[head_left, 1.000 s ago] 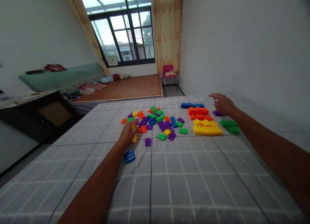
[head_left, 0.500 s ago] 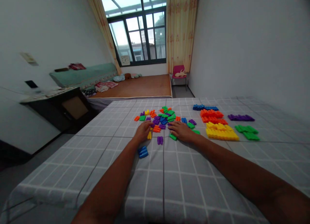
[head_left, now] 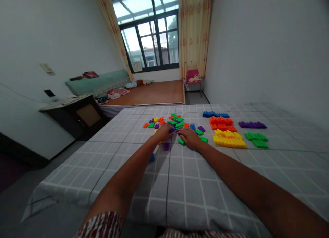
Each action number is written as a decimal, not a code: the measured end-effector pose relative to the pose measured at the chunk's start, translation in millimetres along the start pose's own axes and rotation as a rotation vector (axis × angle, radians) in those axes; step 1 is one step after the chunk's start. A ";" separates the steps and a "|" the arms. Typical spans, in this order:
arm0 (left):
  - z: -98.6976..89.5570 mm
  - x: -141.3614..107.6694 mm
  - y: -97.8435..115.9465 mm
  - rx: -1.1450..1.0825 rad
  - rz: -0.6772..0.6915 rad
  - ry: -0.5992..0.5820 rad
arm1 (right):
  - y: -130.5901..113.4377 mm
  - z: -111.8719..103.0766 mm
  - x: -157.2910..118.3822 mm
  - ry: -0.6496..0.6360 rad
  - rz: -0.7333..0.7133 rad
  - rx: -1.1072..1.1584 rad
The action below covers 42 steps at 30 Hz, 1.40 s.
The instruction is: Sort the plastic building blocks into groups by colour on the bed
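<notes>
A: Loose blocks (head_left: 181,120): position and heading?

B: Low, scattered heap on the checked tablecloth (head_left: 191,197), mid-table, around and beyond both hands. Mixed angles; no common heading. One purple block (head_left: 167,146) lies nearer the person, just beside the left hand (head_left: 163,132); its axis is too blurred to read.

A: The rows?

B: Right of the heap. Blue row (head_left: 215,114) farthest off, long axis left to right. Orange row (head_left: 221,123) and yellow row (head_left: 230,141) likewise, the yellow one's right end slightly nearer the person. Purple row (head_left: 252,125) also crosswise. Green row (head_left: 257,140): two strips, staggered, the nearer one set farther right.

A: Appearance?

B: Bright, solid colours, ridged tops. The yellow looks stacked, with lumpier pieces on top.

A: Fingers?

B: Left: bent downward at a blue block (head_left: 172,130) in the heap; whether they grip it, cannot tell. Right hand (head_left: 189,137): palm down, fingers loosely extended over the heap's near side, by a green block (head_left: 181,141); cannot tell if anything is held.

A: Containers?

B: A dark cupboard (head_left: 88,114), left side of the room. Contents not visible from here.
</notes>
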<state>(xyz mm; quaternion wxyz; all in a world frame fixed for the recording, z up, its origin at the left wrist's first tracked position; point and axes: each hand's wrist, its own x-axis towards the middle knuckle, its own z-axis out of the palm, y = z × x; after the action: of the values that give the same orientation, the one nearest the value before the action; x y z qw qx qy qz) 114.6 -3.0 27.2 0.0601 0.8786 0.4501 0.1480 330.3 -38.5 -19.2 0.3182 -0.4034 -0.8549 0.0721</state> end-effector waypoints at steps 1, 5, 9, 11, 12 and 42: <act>6.3 1.2 3.2 0.016 0.035 -0.018 | -0.2 -0.1 -0.4 0.005 0.003 -0.005; 20.1 0.1 1.9 -0.013 0.111 -0.012 | -1.2 -0.3 -1.9 0.013 0.001 -0.022; 13.5 4.0 -13.7 -0.056 0.057 0.102 | -0.2 0.6 -2.1 0.059 -0.028 -0.007; 10.7 10.1 -19.1 -0.021 -0.026 0.174 | 1.3 0.9 -1.8 0.075 -0.058 0.019; 10.8 13.5 -20.0 -0.010 -0.040 0.177 | 2.2 1.0 -1.7 0.077 -0.070 0.030; -2.1 -28.7 -33.2 -0.117 -0.237 0.366 | 25.9 -53.1 11.0 0.314 0.228 0.323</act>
<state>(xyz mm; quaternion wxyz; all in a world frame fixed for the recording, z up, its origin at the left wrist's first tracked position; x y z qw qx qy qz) 72.4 -6.8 15.4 0.0454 0.7729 0.5443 0.3229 373.7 -20.3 18.2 0.4975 -0.4473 -0.7212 0.1797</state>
